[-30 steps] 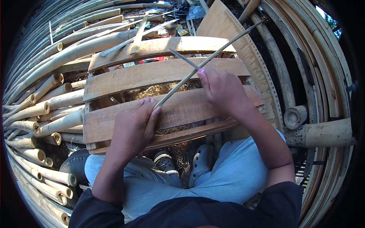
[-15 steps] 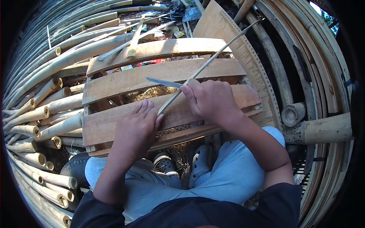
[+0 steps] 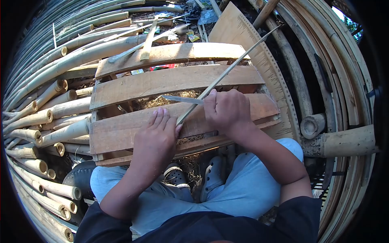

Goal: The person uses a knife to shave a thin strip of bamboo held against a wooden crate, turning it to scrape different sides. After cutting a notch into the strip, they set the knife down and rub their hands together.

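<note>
Across the brown slatted wooden bench [image 3: 174,83], a long thin pale wooden strip [image 3: 227,73] slants; left hand [image 3: 157,135], fingers extended, has its lower end between thumb and forefinger. Right hand [image 3: 229,110], fist closed on a grey narrow-bladed metal knife [image 3: 182,99], sits lower along strip than one second ago.

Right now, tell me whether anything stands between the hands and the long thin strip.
No loose object visibly stands in the way. The left hand is at the near end of the strip, over the wooden slats; only the knife in the right hand comes between, its blade crossing the strip.
</note>
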Tool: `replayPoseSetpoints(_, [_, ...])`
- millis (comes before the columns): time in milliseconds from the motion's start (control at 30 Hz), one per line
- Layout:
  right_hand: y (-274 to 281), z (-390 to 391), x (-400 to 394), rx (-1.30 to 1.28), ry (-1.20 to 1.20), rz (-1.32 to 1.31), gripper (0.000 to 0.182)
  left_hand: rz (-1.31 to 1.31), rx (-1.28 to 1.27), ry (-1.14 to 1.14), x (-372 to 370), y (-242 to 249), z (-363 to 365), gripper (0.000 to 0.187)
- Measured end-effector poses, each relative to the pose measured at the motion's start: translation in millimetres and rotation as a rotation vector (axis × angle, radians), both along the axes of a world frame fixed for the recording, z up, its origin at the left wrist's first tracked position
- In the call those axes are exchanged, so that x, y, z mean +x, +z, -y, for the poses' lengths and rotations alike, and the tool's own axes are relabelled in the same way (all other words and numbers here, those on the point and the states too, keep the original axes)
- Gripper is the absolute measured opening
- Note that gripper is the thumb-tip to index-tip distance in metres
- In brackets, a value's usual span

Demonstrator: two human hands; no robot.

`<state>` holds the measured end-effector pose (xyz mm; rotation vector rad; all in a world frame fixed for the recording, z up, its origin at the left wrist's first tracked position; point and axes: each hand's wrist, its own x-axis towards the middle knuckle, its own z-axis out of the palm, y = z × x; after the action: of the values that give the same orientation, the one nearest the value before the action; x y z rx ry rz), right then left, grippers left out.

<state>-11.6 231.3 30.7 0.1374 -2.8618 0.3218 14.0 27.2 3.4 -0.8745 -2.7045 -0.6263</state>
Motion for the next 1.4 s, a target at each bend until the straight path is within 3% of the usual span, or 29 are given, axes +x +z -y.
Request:
replayPoseSetpoints(67, [-3.8,-7.8,-9.7,-0.053,0.011,-0.095,0.045,0.010,0.012,0.001,-1.6,0.3,1.1,0.019])
replayPoseSetpoints(267, [-1.9,0.6,1.3,0.123,0.095,-0.113,0.042,-0.011,-0.049,-0.034,-1.8,1.6,2.4,0.022])
replayPoseSetpoints(333, [0.0,-8.6,-17.5,0.193,-0.170,-0.161,0.042,-0.002,-0.054,-0.033,0.1,0.6,1.9,0.022])
replayPoseSetpoints(400, [3.4,-1.4,-10.1,0.213,-0.175,-0.161,0.043,-0.020,-0.076,-0.033,-0.5,-1.2,1.7,0.023])
replayPoseSetpoints(467, [-0.4,9.5,10.7,0.159,0.071,-0.050,0.043,-0.029,-0.080,-0.031,-0.5,-1.1,1.7,0.024])
replayPoseSetpoints(533, [-6.4,-5.7,-2.3,0.087,0.072,-0.055,0.043,-0.027,-0.092,-0.047,-0.1,-0.8,2.4,0.025])
replayPoseSetpoints(633, [5.5,-8.1,-18.6,0.164,-0.215,-0.083,0.041,-0.014,-0.064,-0.031,1.3,0.9,1.3,0.026])
replayPoseSetpoints(667, [6.2,-0.4,-9.1,0.169,-0.212,-0.088,0.041,-0.018,-0.068,-0.034,0.7,1.1,1.4,0.026])
replayPoseSetpoints(733, [4.2,10.6,12.6,0.173,0.051,0.027,0.043,-0.024,-0.071,-0.036,-1.0,1.6,1.3,0.026])
replayPoseSetpoints(800, [1.0,-5.9,-2.2,0.137,0.036,0.007,0.043,-0.013,-0.054,-0.034,-0.9,0.4,1.8,0.026])
replayPoseSetpoints(867, [2.5,-25.1,-29.2,0.168,-0.227,-0.099,0.042,-0.005,-0.048,-0.033,0.0,0.7,2.6,0.026])
replayPoseSetpoints(900, [2.1,-21.4,-27.9,0.156,-0.238,-0.111,0.040,-0.009,-0.038,-0.027,-0.1,1.5,2.5,0.026])
replayPoseSetpoints(933, [3.6,-11.0,-18.1,0.159,-0.235,-0.117,0.040,-0.014,-0.034,-0.023,-0.8,2.2,2.1,0.026])
replayPoseSetpoints(1033, [0.3,7.5,12.6,0.057,0.077,0.034,0.041,-0.004,-0.060,-0.041,-3.1,3.0,2.2,0.025])
replayPoseSetpoints(1133, [-0.2,-1.8,-3.7,-0.085,0.012,0.006,0.041,-0.004,-0.035,-0.030,-3.0,0.9,3.0,0.024])
replayPoseSetpoints(1300, [-2.1,4.0,6.6,0.071,0.037,-0.009,0.042,-0.042,-0.028,-0.014,-2.0,-1.8,4.8,0.021])
replayPoseSetpoints(1400, [-6.4,-1.1,0.6,-0.083,0.022,-0.037,0.042,0.037,0.013,0.027,-4.9,2.5,4.1,0.020])
